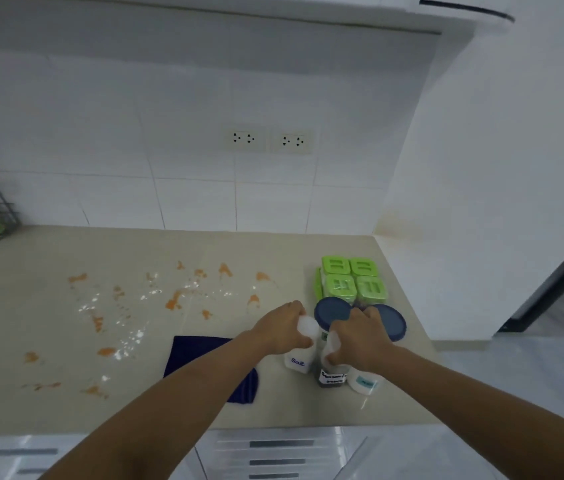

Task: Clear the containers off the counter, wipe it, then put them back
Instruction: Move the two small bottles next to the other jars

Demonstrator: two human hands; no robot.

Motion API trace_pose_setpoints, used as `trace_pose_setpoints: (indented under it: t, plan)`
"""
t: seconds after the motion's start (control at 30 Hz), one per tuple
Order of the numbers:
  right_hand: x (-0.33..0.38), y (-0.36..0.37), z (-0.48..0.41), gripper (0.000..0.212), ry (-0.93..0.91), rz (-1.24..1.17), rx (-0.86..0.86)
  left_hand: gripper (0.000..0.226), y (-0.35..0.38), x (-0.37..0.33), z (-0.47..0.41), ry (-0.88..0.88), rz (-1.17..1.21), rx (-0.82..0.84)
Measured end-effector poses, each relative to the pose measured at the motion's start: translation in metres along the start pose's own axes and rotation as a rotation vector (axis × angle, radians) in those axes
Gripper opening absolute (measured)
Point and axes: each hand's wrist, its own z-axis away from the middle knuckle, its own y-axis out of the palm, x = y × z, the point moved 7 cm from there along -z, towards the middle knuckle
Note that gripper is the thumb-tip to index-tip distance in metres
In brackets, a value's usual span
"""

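A beige surface (66, 403) holds four green-lidded containers (351, 282) in a square block at the back right. In front of them stand two blue-lidded jars (331, 311), then three white bottles in a row. The left hand (282, 330) wraps its fingers (303, 342) closed round the bottle labelled "Salt" (297, 362). The right hand (360, 339) is closed on the top of the middle bottle (332, 377), dark inside with a handwritten label. One dark blue cloth (204, 355) lies just left. Orange smears (173, 303) dot the surface.
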Motion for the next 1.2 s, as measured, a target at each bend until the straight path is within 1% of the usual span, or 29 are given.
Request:
trace_pose_setpoints:
  t: [0.17, 0.3, 0.53, 0.6, 0.7, 0.73, 0.8, 0.9, 0.97, 1.0, 1.1, 1.2]
  plan:
    - [-0.011, 0.004, 0.002, 0.046, 0.029, -0.015, -0.017, 0.053, 0.006, -0.006, -0.003, -0.006, 0.001, -0.031]
    - [-0.016, 0.005, 0.005, 0.044, 0.083, -0.043, -0.048, 0.056, 0.009, -0.007, -0.001, -0.012, 0.022, -0.07]
    - [-0.016, 0.016, 0.0, 0.042, 0.103, -0.103, -0.081, 0.059, 0.013, -0.007, 0.004, -0.03, 0.045, -0.124]
    - [-0.019, 0.019, -0.001, 0.049, 0.099, -0.143, -0.06, 0.062, 0.014, -0.007, 0.006, -0.028, 0.039, -0.134]
    - [-0.021, 0.026, 0.001, 0.081, 0.103, -0.23, -0.005, 0.069, 0.018, -0.005, 0.013, -0.011, 0.002, -0.13]
    - [-0.02, 0.027, 0.003, 0.089, 0.1, -0.254, -0.012, 0.071, 0.019, -0.004, 0.016, 0.005, -0.019, -0.132]
    - [-0.017, 0.022, 0.009, 0.097, 0.087, -0.271, -0.065, 0.072, 0.018, 0.0, 0.025, 0.05, -0.081, -0.159]
    - [-0.005, 0.006, 0.016, 0.094, 0.045, -0.242, -0.217, 0.067, 0.009, 0.014, 0.04, 0.101, -0.157, -0.279]
    - [0.012, -0.005, 0.017, 0.089, -0.021, -0.212, -0.341, 0.061, 0.0, 0.032, 0.052, 0.071, -0.176, -0.347]
    - [0.024, -0.008, 0.015, 0.084, -0.055, -0.204, -0.373, 0.059, -0.003, 0.045, 0.058, 0.045, -0.185, -0.364]
    - [0.068, -0.006, 0.006, 0.073, -0.143, -0.185, -0.367, 0.058, -0.008, 0.092, 0.077, -0.061, -0.259, -0.33]
    - [0.121, 0.001, -0.008, 0.074, -0.225, -0.184, -0.288, 0.064, -0.011, 0.142, 0.101, -0.163, -0.364, -0.252]
